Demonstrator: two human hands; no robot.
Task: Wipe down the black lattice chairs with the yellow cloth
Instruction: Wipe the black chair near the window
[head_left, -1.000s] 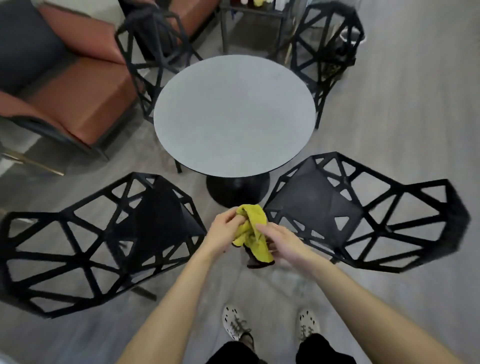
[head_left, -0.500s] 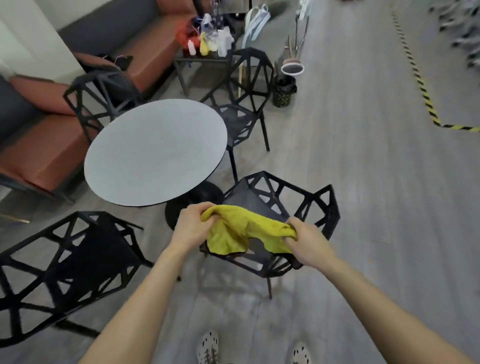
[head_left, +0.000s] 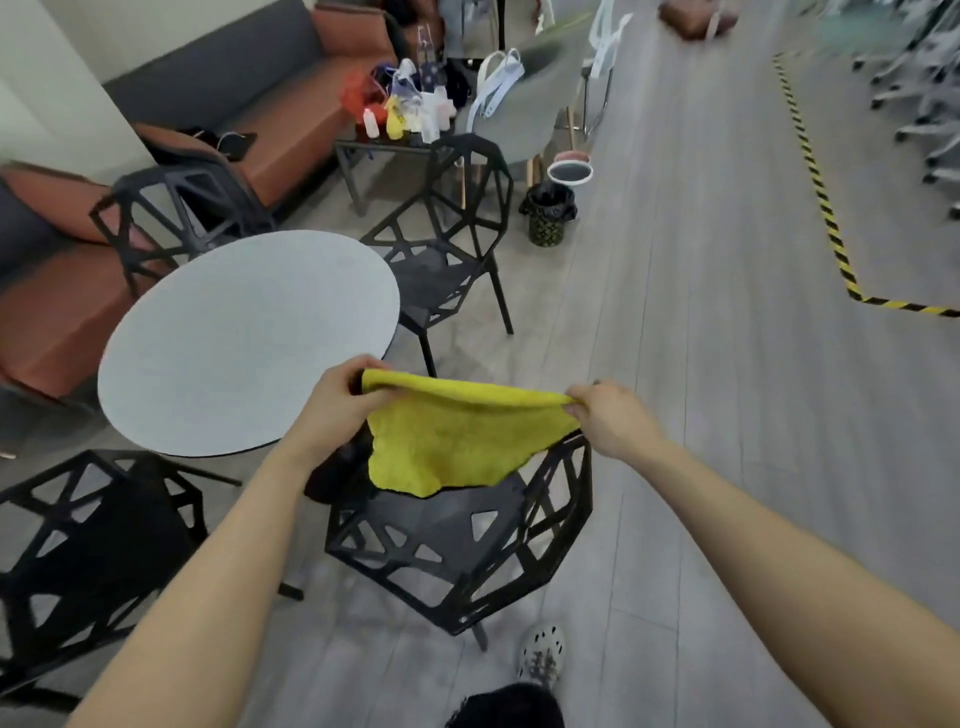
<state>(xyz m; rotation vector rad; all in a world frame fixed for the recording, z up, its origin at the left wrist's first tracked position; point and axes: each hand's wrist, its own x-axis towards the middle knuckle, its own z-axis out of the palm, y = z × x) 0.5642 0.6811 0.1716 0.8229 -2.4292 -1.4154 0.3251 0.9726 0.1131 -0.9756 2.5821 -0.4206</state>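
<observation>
The person is holding the yellow cloth (head_left: 457, 441) stretched in the air between both hands, just above the seat of the nearest black lattice chair (head_left: 467, 545). The left hand (head_left: 345, 397) is pinching one upper corner with its fingers curled around the edge. The right hand (head_left: 605, 415) is pinching the opposite corner in the same way. The lower part of the cloth is hanging loose near the seat, and I cannot tell if it is touching.

I am seeing a few risks. Only two corners are carrying the cloth, so if one pinch is slipping, it may be dropping through an opening of the lattice to the floor (head_left: 675, 364). The loose lower edge may also be catching on an angle of the frame. A cloth that is lying flat is probably reaching only the tops of the bars and missing their inner sides. The chair is standing on thin legs, so a hard push may be sliding it toward the round counter (head_left: 234, 353).

The cloth is looking bright yellow, soft and fluffy. Its top edge is rolling over a little and its bottom edge is waving unevenly. The chair is showing a matte black frame of triangular openings around a solid seat panel.
</observation>
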